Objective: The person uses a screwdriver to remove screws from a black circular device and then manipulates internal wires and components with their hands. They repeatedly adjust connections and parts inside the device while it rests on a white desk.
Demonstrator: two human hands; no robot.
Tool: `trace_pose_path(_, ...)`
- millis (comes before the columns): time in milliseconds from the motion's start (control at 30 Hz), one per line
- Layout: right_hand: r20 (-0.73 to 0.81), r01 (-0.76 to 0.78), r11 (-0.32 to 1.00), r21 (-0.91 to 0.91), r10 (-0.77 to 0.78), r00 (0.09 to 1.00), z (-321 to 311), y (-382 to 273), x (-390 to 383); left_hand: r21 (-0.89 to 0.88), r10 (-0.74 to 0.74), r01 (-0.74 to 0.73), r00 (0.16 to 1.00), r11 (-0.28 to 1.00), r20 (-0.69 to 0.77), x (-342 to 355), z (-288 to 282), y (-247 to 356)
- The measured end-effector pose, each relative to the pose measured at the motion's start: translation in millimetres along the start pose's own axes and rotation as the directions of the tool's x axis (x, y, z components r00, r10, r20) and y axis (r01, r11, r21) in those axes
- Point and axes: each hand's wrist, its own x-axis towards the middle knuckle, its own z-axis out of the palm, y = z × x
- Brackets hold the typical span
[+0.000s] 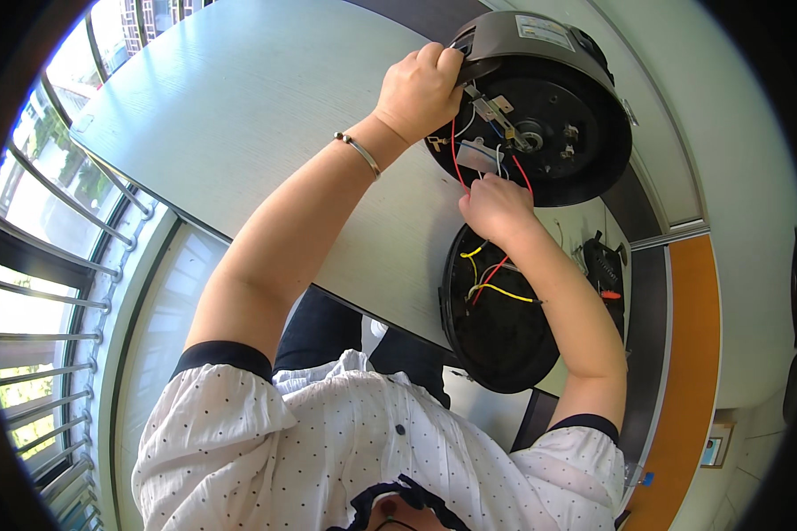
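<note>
A round electric cooker (591, 133) lies on its side on the table, its open black underside toward me, showing metal brackets, a metal plate and red, white and blue wires. My left hand (422, 91) is closed on the cooker's upper left rim. Below the metal plate, my right hand (496, 209) is closed on wires (522, 170) running out of the underside; its fingertips are partly hidden. Nearer to me, under my right forearm, is the detached round black base cover (505, 341), with yellow and red wires (503, 289) lying across it.
The pale table (239, 106) stretches to the left. Right of the base cover lies a dark tool or case (604, 261) with a red part. A barred window (53, 292) is on the left, and an orange panel (686, 354) stands on the right.
</note>
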Motion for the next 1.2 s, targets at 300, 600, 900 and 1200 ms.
trace_pose_path(300,-0.031,0.004,0.999,0.046,-0.003,1.000,10,8,5,0.001,-0.012,0.012,1.000,1.000,-0.008,-1,2,-1)
trace_pose_path(600,-0.053,-0.018,0.987,0.162,0.027,0.998,8,8,1,-0.012,0.049,-0.049,0.998,0.999,-0.049,1,1,-1)
trace_pose_path(900,-0.048,0.061,0.912,0.405,-0.045,0.998,3,18,-5,0.004,0.002,-0.002,1.000,1.000,-0.005,1,1,1)
trace_pose_path(1200,-0.342,0.042,0.997,-0.064,-0.061,0.938,16,13,-2,0.011,0.007,-0.007,1.000,1.000,-0.023,-3,-6,-1)
